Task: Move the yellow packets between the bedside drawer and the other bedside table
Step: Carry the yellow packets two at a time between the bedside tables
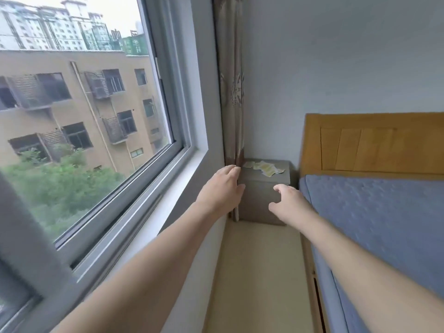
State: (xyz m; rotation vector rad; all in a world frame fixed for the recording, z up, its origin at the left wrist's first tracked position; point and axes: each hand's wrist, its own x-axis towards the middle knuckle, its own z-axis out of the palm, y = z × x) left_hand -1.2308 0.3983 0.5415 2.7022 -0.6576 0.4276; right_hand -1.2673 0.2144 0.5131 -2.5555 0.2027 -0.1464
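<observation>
In the head view, the yellow packets (264, 168) lie scattered on top of the grey bedside table (262, 195) at frame centre. The left hand (222, 188) and right hand (289, 203) both reach toward it, fingers loosely spread, holding nothing. A blue bed (374, 212) fills the right.

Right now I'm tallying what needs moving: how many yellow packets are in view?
About 4, though blur and overlap make it uncertain. All yellow packets lie scattered on the grey bedside table top, in the corner between curtain and bed. Neither hand holds one.
</observation>
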